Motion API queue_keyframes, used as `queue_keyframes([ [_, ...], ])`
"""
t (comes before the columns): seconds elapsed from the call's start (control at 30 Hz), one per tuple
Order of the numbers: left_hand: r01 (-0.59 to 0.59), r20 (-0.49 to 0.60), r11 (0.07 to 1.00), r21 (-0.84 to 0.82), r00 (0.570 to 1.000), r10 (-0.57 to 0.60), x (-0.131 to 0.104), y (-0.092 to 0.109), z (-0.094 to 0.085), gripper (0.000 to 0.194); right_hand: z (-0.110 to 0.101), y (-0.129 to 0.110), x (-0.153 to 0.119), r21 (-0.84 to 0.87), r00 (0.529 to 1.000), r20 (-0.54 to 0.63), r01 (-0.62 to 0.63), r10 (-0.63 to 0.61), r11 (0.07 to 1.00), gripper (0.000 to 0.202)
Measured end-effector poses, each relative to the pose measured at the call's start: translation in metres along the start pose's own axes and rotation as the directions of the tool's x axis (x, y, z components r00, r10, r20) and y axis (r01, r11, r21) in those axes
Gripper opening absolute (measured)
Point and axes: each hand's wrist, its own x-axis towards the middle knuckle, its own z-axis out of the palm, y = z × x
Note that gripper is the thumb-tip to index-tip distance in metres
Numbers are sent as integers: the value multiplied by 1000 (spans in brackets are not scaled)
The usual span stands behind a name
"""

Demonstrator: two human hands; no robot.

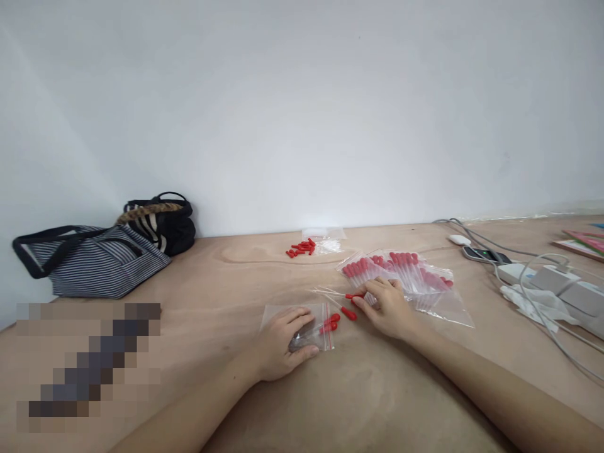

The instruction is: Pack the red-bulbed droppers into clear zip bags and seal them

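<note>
My left hand lies over a clear zip bag, its fingers curved across the top and its thumb at the near edge. Two red-ended sticks show at the bag's right end, by the red seal line; I cannot tell how far inside they sit. The fingertips of my right hand pinch a red-tipped stick, whose thin white shaft points left. Just below those fingers, another red-tipped stick lies on the table.
Filled clear bags of red-tipped sticks overlap beyond my right hand. Loose red pieces lie beside a bag of white sticks at the back. Two bags, one striped, stand left. Cables and a power strip occupy the right.
</note>
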Motion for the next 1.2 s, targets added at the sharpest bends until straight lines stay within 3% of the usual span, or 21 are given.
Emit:
queue_keyframes([
  [0.2,46,8,999,-26,999,-45,1,-2,-3,48,-18,40,8,20,992,97,79,-81,997,18],
  [0.33,67,23,998,-23,998,-66,1,-2,-3,50,-27,53,11,-7,981,135,138,-136,990,20],
  [0.47,70,20,997,-23,997,-69,1,-4,-1,49,-31,50,11,13,969,172,180,-180,984,21],
  [0.77,22,-26,1000,-22,999,-22,1,-2,-2,48,-25,18,6,86,926,261,260,-274,962,15],
  [1.03,14,-39,999,-39,999,-16,0,-5,0,47,-35,47,10,3,953,209,221,-217,975,19],
  [1.2,11,-35,999,-41,999,-13,-1,-5,0,47,-34,43,9,12,948,231,224,-220,975,19],
])
